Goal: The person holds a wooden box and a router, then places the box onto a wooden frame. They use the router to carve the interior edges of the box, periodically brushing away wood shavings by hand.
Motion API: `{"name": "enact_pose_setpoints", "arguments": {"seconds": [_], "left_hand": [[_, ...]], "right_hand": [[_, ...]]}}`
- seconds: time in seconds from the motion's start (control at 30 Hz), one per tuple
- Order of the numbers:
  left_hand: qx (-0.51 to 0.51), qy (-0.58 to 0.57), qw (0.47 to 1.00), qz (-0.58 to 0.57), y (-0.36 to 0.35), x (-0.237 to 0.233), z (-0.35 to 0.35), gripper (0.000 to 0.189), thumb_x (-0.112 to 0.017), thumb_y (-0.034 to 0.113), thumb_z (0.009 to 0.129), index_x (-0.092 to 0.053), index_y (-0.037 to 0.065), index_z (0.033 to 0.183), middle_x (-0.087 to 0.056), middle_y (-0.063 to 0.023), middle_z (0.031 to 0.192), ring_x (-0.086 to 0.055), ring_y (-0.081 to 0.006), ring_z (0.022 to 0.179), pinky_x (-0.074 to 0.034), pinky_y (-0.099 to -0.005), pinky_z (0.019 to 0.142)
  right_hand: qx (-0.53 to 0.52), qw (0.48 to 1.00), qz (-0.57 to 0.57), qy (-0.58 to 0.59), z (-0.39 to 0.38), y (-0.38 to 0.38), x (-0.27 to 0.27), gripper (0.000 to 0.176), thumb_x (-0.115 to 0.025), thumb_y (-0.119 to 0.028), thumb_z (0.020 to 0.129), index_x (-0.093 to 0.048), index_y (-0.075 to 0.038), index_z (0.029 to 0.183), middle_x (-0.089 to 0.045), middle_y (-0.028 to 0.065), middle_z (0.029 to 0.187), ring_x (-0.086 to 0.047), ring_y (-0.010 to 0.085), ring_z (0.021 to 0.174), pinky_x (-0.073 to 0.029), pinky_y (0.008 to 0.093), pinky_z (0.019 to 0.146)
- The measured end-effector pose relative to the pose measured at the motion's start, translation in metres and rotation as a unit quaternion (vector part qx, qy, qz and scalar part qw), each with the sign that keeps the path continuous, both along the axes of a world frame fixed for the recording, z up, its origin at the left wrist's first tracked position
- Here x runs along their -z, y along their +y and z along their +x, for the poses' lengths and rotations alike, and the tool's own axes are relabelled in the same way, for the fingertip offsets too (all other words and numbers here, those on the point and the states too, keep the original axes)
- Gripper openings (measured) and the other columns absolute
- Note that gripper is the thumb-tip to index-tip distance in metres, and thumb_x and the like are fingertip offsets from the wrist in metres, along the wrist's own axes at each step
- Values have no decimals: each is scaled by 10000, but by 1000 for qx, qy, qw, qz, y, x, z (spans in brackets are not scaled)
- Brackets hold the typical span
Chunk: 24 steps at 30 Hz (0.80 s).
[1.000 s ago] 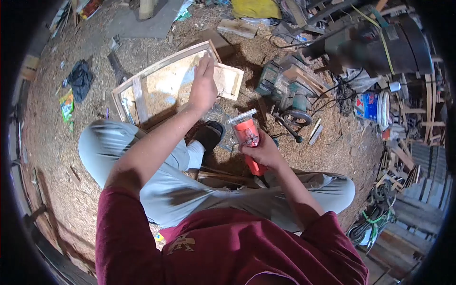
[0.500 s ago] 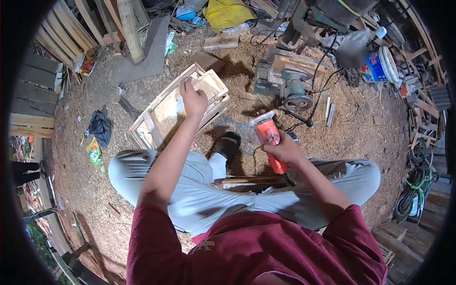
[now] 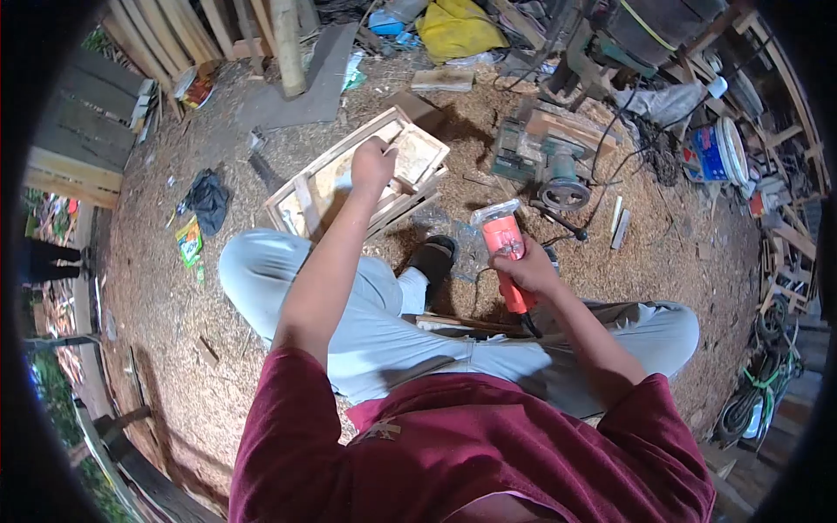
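Observation:
My right hand (image 3: 527, 268) is wrapped round the body of an orange-red trim router (image 3: 503, 237), held upright over my lap with its clear base at the top and its cord at the bottom. To the left, a shallow wooden frame (image 3: 301, 202) with crosspieces and pale panels lies tilted on the ground. My left hand (image 3: 373, 164) is closed at the upper part of this frame, by a crosspiece. Its fingertips are mostly hidden behind the knuckles. My shoe (image 3: 432, 260) is close to the frame's lower right edge.
A green machine with a handwheel (image 3: 565, 193) stands on the shavings ahead, with black cords beside it. Farther right is a white and blue bucket (image 3: 719, 150). A black plastic bag (image 3: 207, 202) lies at left. Wood strips (image 3: 161, 35) lean at the back left.
My left hand's fingers have gone from stretched out over the frame to curled in at it. The whole view has shifted slightly; the router remains in my right hand.

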<state>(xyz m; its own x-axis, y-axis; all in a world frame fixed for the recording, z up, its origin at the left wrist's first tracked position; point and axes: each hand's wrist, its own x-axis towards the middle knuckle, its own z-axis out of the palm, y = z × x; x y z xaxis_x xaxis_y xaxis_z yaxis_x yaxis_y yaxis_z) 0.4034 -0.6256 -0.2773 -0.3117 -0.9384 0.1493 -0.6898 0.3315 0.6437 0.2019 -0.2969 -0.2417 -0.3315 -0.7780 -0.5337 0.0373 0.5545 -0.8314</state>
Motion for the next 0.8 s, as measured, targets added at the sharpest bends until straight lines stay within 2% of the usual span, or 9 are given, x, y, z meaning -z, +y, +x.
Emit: {"name": "enact_pose_setpoints", "arguments": {"seconds": [0.1,0.23,0.33,0.43,0.53,0.57,0.67,0.7,0.8], "left_hand": [[6,-22,997,72,-1,-3,4,274,-839,276,836,-788,26,934,-770,-220,948,-752,-383,913,-590,-454,849],[38,12,995,91,-4,11,15,302,-828,316,843,-814,52,989,-788,-191,953,-774,-328,920,-603,-413,859],[31,30,983,177,-4,-4,18,324,-783,319,886,-809,25,1019,-791,-203,982,-774,-339,889,-603,-410,858],[20,115,978,172,-40,44,25,337,-681,223,984,-742,-70,1140,-777,-173,947,-750,-238,839,-600,-357,736],[7,219,953,208,-32,11,35,337,-634,160,1010,-702,-124,1177,-769,-191,1021,-749,-250,860,-596,-352,724],[-30,248,941,229,-17,-18,35,322,-614,137,1019,-699,-117,1198,-762,-190,1063,-745,-247,877,-596,-338,733],[-57,313,923,214,-13,-30,45,336,-610,142,1022,-689,-121,1215,-761,-185,1075,-739,-249,881,-598,-336,758],[-76,315,921,216,-9,-36,48,375,-635,185,1010,-693,-128,1208,-760,-173,1107,-733,-251,873,-587,-330,763],[-85,283,937,187,-17,-26,53,330,-655,192,984,-730,-83,1150,-769,-165,1000,-726,-235,845,-567,-325,730]], "right_hand": [[-10,1000,-11,10,3,-1,-3,456,-877,-233,802,-630,-21,1123,-713,53,925,-678,141,772,-568,338,725],[-28,999,-30,0,7,2,1,452,-877,-243,805,-619,-29,1108,-709,59,911,-682,150,727,-566,349,676],[-50,998,-42,17,12,4,0,458,-884,-246,803,-620,-30,1109,-709,59,913,-684,150,741,-565,347,683],[-68,997,-37,30,18,4,-11,475,-890,-245,803,-626,-25,1131,-711,61,934,-688,150,800,-565,345,726],[-77,995,-39,56,21,2,-20,496,-891,-241,807,-632,-16,1166,-715,65,967,-688,155,864,-566,345,775],[-79,994,-42,69,20,0,-23,504,-891,-239,808,-634,-13,1178,-716,66,979,-687,157,884,-565,346,791],[-49,997,-62,9,20,-12,-22,509,-885,-227,814,-635,-9,1201,-721,70,1002,-689,164,903,-570,354,811],[-29,997,-72,-4,22,-14,-30,504,-877,-210,817,-632,-15,1212,-723,68,1010,-694,164,877,-577,361,783],[-29,998,-58,14,21,-27,-54,409,-867,-194,853,-669,-54,1183,-711,37,986,-684,148,835,-582,367,721]]}}
